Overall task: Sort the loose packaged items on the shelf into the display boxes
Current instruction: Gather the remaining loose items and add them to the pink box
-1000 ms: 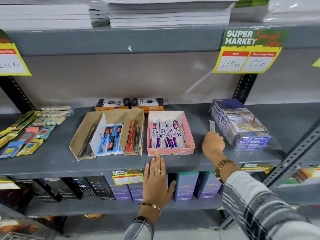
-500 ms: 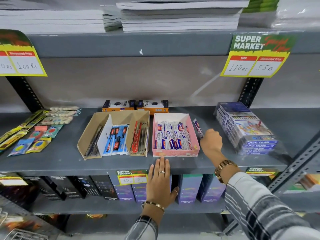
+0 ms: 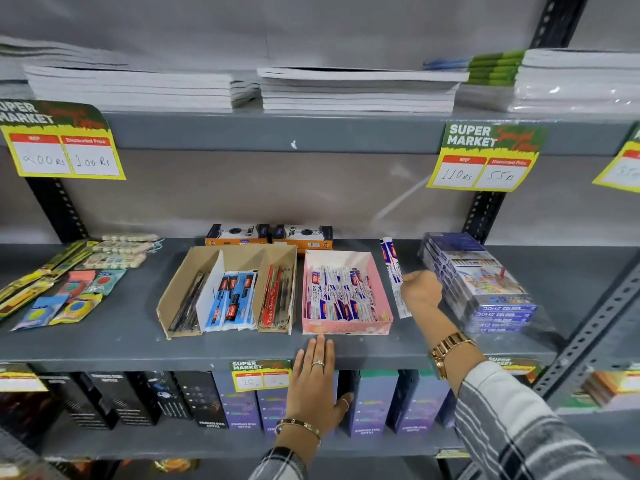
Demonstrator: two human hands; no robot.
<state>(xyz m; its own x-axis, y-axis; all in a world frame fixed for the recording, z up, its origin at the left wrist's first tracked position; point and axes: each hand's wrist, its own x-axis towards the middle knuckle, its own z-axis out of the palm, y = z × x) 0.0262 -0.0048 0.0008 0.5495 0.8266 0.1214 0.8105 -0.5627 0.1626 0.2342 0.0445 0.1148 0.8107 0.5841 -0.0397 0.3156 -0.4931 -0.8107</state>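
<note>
My right hand [image 3: 420,289] grips a long white, red and blue packet [image 3: 393,271], held just right of the pink display box [image 3: 381,292] and clear of the shelf. That box is full of several packets of the same kind. Left of it stands a brown cardboard box [image 3: 180,289] with three compartments: dark pens, blue packs and red packs. My left hand [image 3: 313,386] lies flat, fingers spread, on the front edge of the grey shelf [image 3: 121,341] below the pink box.
Loose packets [image 3: 69,289] lie at the shelf's left end. Two orange and black boxes [image 3: 270,235] stand behind the display boxes. A wrapped stack of colour boxes [image 3: 485,289] sits at the right. Price tags hang from the shelf above, with stacked notebooks on top.
My right hand has picked the loose packet up from beside the colour boxes and carried it towards the pink box. The camera has tilted up. My left hand has stayed on the shelf edge.
</note>
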